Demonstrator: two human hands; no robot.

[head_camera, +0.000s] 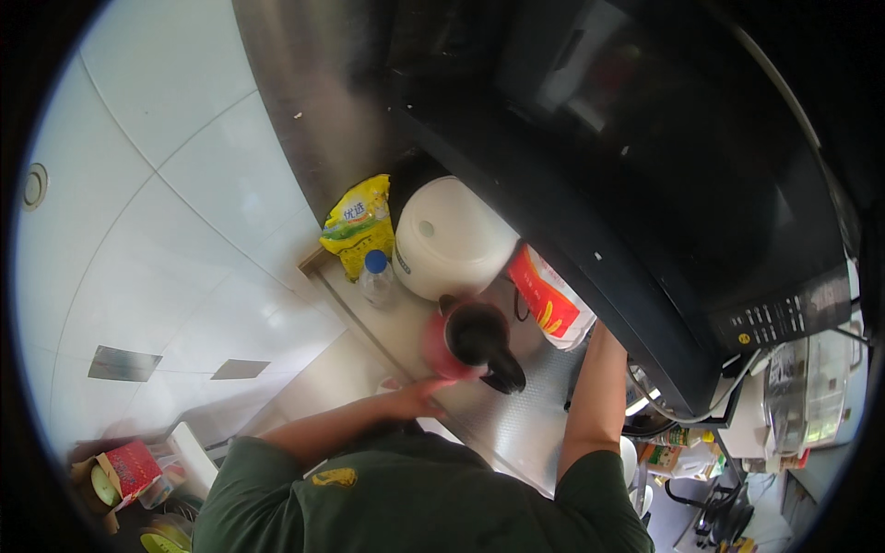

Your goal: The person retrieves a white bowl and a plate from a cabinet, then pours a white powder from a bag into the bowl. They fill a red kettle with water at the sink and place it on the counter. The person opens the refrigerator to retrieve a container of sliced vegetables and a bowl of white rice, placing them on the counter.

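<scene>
Beside the lower left side of a red kettle with a black lid and handle (449,345) is my left hand (418,399), its fingers spread at the counter's edge; whether it touches the kettle is unclear. My right forearm reaches up under the dark shelf, and the right hand itself is hidden there, near a red and white bag (546,297). Behind the kettle stands a white rounded appliance, perhaps a rice cooker (453,238). To its left are a clear plastic bottle with a blue cap (377,280) and a yellow printed bag (359,221).
A large black appliance (691,173) on a dark shelf (525,207) overhangs the counter. A white cable (681,418) hangs at its right end. White tiled wall (173,228) borders the left. Boxes and food (131,470) lie low at left; dishes and packages (684,460) are at lower right.
</scene>
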